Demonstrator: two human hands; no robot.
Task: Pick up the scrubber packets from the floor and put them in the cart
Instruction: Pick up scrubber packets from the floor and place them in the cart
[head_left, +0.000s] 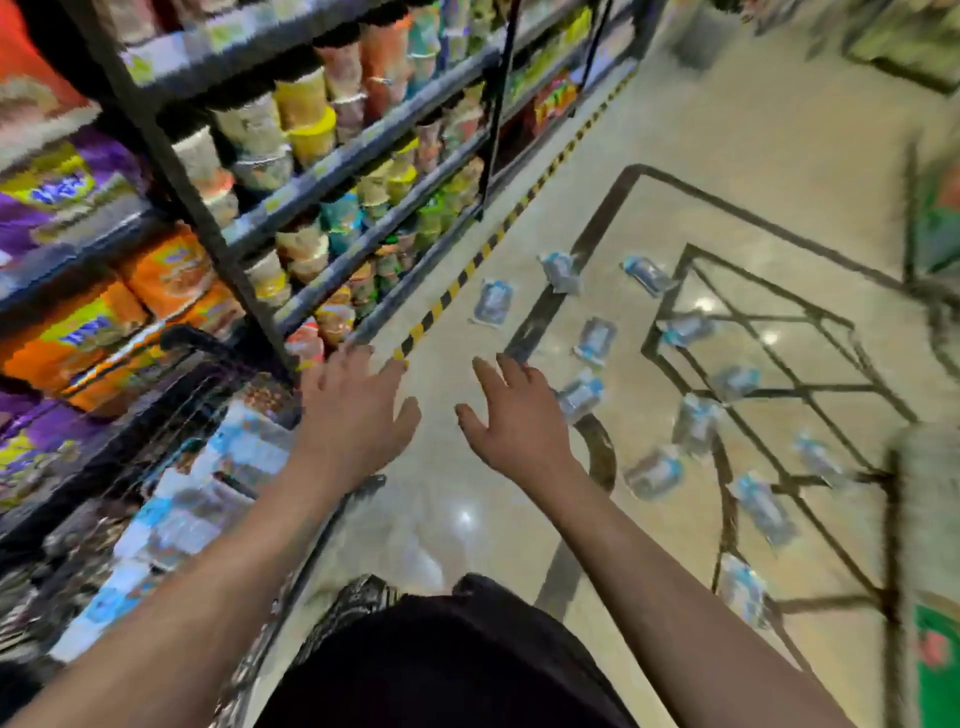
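Head view shows both hands empty with fingers spread, and the nearest scrubber packet (581, 396) lies on the floor (467, 499) just beside the right hand (511, 415), away from the cart (171, 467) that sits beside the left hand (353, 410).

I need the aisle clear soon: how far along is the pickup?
Partly done. Several packets already lie in the cart. Both the left hand and right hand are open, holding nothing. About a dozen scrubber packets are still scattered on the floor.
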